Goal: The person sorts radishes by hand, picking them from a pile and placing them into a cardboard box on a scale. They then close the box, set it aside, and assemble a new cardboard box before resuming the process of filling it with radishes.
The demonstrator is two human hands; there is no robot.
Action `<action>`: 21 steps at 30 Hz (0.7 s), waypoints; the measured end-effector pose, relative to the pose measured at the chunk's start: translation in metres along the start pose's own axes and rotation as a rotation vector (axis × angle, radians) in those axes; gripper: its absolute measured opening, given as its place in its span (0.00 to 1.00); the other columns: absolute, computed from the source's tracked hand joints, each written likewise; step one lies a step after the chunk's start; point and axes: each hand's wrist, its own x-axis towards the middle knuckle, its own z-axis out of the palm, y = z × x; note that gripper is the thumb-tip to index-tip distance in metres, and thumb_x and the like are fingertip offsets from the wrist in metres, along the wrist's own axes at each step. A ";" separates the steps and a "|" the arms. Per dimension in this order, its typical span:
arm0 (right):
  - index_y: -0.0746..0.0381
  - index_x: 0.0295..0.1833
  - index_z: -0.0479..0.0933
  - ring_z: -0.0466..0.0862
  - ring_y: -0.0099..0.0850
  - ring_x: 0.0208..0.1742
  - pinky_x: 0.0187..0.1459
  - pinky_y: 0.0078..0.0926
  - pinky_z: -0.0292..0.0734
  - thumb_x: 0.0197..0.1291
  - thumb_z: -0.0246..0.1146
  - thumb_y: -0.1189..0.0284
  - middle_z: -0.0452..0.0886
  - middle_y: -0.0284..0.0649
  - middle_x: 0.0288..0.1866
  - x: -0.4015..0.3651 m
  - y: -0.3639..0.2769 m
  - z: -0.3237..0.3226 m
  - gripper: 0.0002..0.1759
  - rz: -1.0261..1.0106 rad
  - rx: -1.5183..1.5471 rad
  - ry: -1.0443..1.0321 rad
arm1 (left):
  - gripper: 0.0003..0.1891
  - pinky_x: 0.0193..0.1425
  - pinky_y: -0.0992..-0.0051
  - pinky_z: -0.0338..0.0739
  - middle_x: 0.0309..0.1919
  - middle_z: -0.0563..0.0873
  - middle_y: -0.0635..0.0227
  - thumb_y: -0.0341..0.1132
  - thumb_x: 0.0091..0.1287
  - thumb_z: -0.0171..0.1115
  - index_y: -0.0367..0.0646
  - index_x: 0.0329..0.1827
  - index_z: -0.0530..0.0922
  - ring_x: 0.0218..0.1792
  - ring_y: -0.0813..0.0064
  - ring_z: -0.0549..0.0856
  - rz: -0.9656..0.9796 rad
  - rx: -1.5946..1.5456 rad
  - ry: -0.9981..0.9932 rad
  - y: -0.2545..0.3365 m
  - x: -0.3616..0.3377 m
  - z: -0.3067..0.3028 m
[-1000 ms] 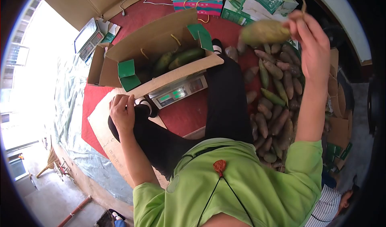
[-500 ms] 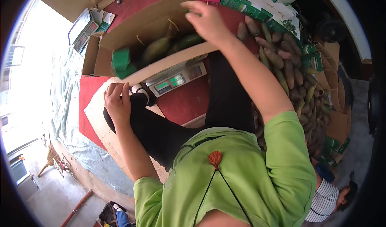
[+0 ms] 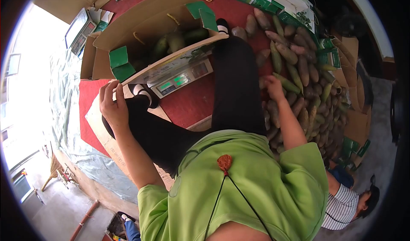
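Note:
My left hand (image 3: 114, 106) rests on my left knee beside the lower left corner of an open cardboard box (image 3: 147, 25). Its fingers are loosely spread and hold nothing. Inside the box lie several long green vegetables (image 3: 173, 42), partly in shadow. The box sits on a digital scale (image 3: 181, 79) with a lit green display. My right hand (image 3: 273, 87) is over the near side of a heap of long green and purplish-brown root vegetables (image 3: 305, 70). Its fingers are slightly curled and apart, with nothing visible in them.
Red cloth (image 3: 181, 106) covers the floor around the scale. A second scale (image 3: 81, 32) stands at left. Green-and-white cartons (image 3: 256, 0) lie behind the heap, with cardboard flaps (image 3: 356, 108) at its right. A person in a striped shirt (image 3: 344, 204) is at lower right.
My right hand has moved from the box's upper right flap down and right to the vegetable heap. The green end flaps now show clearly. My left hand stays at the knee.

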 end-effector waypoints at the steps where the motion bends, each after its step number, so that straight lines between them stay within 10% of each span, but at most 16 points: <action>1: 0.65 0.47 0.78 0.77 0.22 0.32 0.32 0.21 0.73 0.59 0.55 0.80 0.80 0.33 0.35 -0.012 0.015 0.001 0.11 0.019 -0.058 -0.033 | 0.05 0.43 0.68 0.76 0.36 0.83 0.61 0.30 0.63 0.61 0.39 0.38 0.80 0.39 0.61 0.83 -0.004 0.011 0.002 0.000 0.000 0.000; 13: 0.65 0.43 0.80 0.85 0.36 0.38 0.42 0.30 0.79 0.50 0.58 0.74 0.84 0.47 0.34 -0.062 0.059 0.027 0.14 0.098 -0.175 -0.073 | 0.05 0.41 0.69 0.77 0.37 0.83 0.62 0.30 0.64 0.60 0.40 0.39 0.81 0.38 0.65 0.84 0.005 0.039 -0.011 0.002 0.000 0.004; 21: 0.64 0.45 0.80 0.81 0.24 0.29 0.29 0.24 0.75 0.56 0.59 0.73 0.83 0.37 0.30 -0.055 0.051 0.031 0.12 0.141 -0.105 -0.069 | 0.05 0.39 0.69 0.77 0.36 0.84 0.62 0.31 0.65 0.60 0.40 0.39 0.82 0.37 0.65 0.85 0.031 0.061 -0.011 -0.001 0.001 0.004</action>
